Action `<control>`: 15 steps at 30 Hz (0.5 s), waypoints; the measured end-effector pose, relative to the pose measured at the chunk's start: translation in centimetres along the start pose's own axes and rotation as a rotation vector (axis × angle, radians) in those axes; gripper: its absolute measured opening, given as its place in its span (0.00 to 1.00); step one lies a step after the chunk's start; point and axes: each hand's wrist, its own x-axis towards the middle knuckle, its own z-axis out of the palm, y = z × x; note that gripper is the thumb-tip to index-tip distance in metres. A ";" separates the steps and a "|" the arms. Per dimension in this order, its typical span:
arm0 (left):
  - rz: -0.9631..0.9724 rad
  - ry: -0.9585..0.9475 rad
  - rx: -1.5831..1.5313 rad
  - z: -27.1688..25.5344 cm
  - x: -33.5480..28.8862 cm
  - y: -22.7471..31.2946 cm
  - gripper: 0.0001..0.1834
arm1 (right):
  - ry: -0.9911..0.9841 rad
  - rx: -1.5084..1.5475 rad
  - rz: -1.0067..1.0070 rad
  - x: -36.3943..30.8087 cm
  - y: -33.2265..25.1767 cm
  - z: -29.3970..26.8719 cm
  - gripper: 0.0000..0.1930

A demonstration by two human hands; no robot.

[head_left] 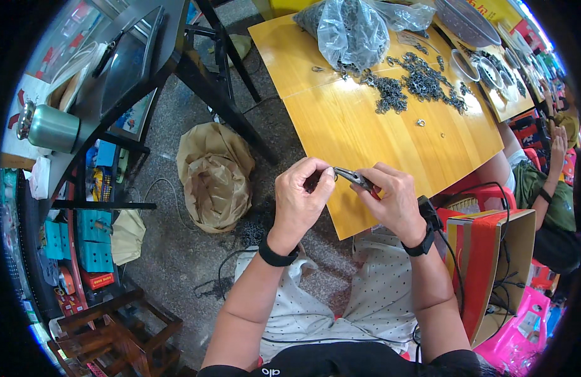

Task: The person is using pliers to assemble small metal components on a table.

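My right hand (391, 193) is closed around a pair of pliers (353, 177) whose jaws point left toward my other hand. Thumb and fingers of my left hand (305, 196) pinch together at the plier tips, on a small piece too tiny to make out. Both hands are over the near-left edge of the yellow wooden table (328, 135). Farther back on it lie heaps of dark metal clasps and links (422, 76). A clear plastic bag (353, 34) full of similar dark pieces stands behind them. One small metal piece (420, 123) lies apart from the heaps.
A brown sack (215, 179) sits on the floor at left, beside a black table (139, 69) with a green flask (51, 129). At right stand a cardboard box (485, 270) with cables and a pink stool (523, 327). Another person (548, 182) sits beyond the table's right side.
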 end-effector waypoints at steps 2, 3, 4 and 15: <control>0.026 0.008 0.025 0.0 0.0 0.2 0.05 | 0.011 0.003 -0.009 0.0 0.0 0.1 0.07; 0.037 0.010 0.034 0.0 0.0 0.5 0.05 | 0.009 0.000 -0.004 0.0 0.0 0.0 0.07; 0.048 0.013 0.044 0.0 0.1 0.7 0.05 | 0.007 -0.003 0.000 0.0 -0.1 0.0 0.07; 0.044 0.056 0.025 0.3 -0.2 0.5 0.04 | 0.042 -0.067 -0.020 0.0 -0.3 0.2 0.08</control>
